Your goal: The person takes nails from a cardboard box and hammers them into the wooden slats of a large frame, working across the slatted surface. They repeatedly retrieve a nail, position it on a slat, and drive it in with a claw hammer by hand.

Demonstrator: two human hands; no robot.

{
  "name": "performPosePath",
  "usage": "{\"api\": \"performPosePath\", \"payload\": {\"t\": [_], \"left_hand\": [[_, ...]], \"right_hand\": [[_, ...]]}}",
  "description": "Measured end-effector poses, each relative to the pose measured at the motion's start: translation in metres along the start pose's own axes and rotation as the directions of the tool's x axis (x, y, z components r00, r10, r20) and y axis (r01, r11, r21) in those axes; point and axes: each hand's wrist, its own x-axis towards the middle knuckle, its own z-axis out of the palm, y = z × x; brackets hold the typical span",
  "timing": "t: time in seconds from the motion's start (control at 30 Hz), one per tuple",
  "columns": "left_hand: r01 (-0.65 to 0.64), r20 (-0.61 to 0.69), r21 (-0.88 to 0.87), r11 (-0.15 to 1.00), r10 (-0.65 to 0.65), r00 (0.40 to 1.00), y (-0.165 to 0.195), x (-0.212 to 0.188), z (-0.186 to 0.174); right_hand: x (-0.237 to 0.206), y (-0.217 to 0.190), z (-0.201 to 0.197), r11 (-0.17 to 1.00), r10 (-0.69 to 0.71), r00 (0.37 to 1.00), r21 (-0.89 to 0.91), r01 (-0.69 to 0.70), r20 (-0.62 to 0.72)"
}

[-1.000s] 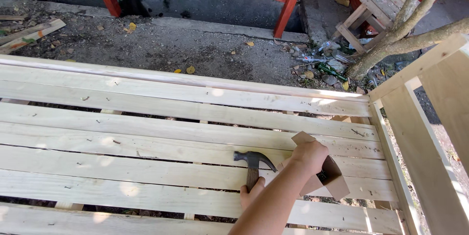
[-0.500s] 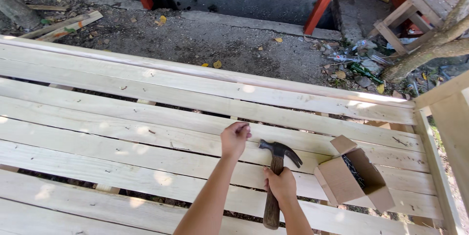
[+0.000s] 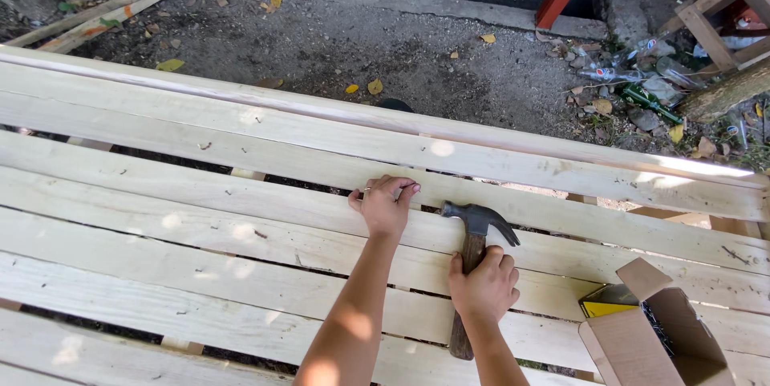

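The right hand (image 3: 484, 288) is closed around the brown wooden handle of a claw hammer (image 3: 473, 251), gripping it just below the head. The dark metal head lies against a pale wooden slat (image 3: 241, 157), its claw curving to the right. The left hand (image 3: 383, 201) rests on the same slat just left of the hammer head, with fingers curled and the fingertips pinched together at the slat's far edge; whether it holds anything is too small to tell. The slats run left to right with narrow gaps between them. At the near right sits an open brown cardboard box (image 3: 654, 338), flaps up, with a yellow packet (image 3: 603, 306) touching its left side. Beyond the slats, on the ground at the far right, lies a green glass bottle (image 3: 651, 103) among litter.
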Motion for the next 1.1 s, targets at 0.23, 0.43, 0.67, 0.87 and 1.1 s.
{"api": "performPosePath", "payload": {"t": [0.23,0.43,0.67,0.87,1.1], "left_hand": [[0.163,0.038,0.098,0.982,-0.167,0.985,-0.001,0.002,0.017],[0.119,0.047,0.123,0.985,-0.125,0.991,-0.007,-0.004,0.020],[0.106,0.062,0.158,0.982,-0.117,0.991,-0.011,-0.006,0.021],[0.085,0.035,0.142,0.986,-0.090,0.995,-0.010,-0.006,0.021],[-0.022,-0.015,0.204,0.979,0.026,1.000,-0.013,-0.009,0.027]], "right_hand": [[-0.005,0.004,-0.002,0.999,0.020,1.000,-0.040,-0.019,0.022],[-0.007,0.008,-0.002,0.999,0.018,0.999,-0.034,-0.017,0.036],[-0.009,0.007,-0.002,1.000,0.023,0.999,-0.019,-0.022,0.050],[-0.008,0.005,-0.004,1.000,0.018,0.999,-0.025,-0.017,0.051],[-0.008,0.003,-0.005,0.999,0.029,0.997,-0.034,-0.027,0.067]]}}
